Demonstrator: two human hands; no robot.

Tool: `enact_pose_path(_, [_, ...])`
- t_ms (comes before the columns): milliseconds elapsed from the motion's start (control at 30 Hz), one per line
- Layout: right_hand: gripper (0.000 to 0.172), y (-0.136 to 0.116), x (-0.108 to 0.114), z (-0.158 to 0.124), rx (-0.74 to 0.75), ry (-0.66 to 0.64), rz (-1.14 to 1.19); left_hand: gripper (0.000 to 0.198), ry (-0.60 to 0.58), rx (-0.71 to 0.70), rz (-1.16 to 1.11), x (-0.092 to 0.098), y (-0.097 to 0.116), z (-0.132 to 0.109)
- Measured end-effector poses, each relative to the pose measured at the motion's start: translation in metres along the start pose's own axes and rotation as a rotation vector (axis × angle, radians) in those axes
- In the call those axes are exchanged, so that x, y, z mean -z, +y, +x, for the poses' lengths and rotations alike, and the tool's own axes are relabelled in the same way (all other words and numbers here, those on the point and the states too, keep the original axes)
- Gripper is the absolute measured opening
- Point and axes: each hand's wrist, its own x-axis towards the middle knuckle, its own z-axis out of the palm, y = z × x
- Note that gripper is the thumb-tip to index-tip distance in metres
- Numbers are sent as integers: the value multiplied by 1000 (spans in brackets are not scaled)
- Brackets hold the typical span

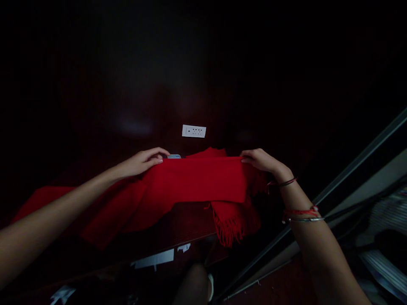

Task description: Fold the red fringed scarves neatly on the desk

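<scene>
A red scarf (203, 180) with a fringed end is stretched between my two hands, its upper edge pulled nearly straight. My left hand (144, 161) pinches that edge at the left, thumb and fingers closed on the cloth. At the right end, my right hand (259, 160) grips the same edge, its fingertips partly hidden behind the fabric. More of the scarf trails off to the left under my left forearm. The fringe (230, 226) hangs below the right part, over the front edge of the dark surface. Bracelets circle my right wrist.
A white socket panel (193, 131) is set in the dark upright surface behind. Just beyond my left fingertips lies a small pale item (174, 156), partly hidden. Below the surface are a white paper-like piece (155, 259) and my knee. A metal-edged frame (356, 163) runs diagonally at right.
</scene>
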Motion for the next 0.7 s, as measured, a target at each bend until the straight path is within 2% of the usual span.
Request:
enact_pose_path(33, [18,2,2,0,-15,17,-6,34,22,-14,-3,2,3,2])
enact_pose_path(167, [18,5,3,-1,-66,-17,-28,35,-47,-32,21,11,6,13])
enact_pose_path(267, [18,4,1,0,-87,-19,-17,38,43,9,43,19,2,17])
enact_pose_path(300, [18,4,0,0,-87,-36,-8,38,37,22,44,21,1,17])
enact_pose_path(467, [17,4,8,-6,-53,-154,89,37,-184,104,37,27,5,6])
enact_pose_path(533, [17,9,15,-10,-54,-184,104,36,-222,128,27,30,10,2])
enact_pose_path(633, [17,22,19,-8,-96,-229,48,41,-158,172,-1,34,16,3])
enact_pose_path(700, [18,32,10,3,-150,-269,-4,42,-133,190,-30,30,11,11])
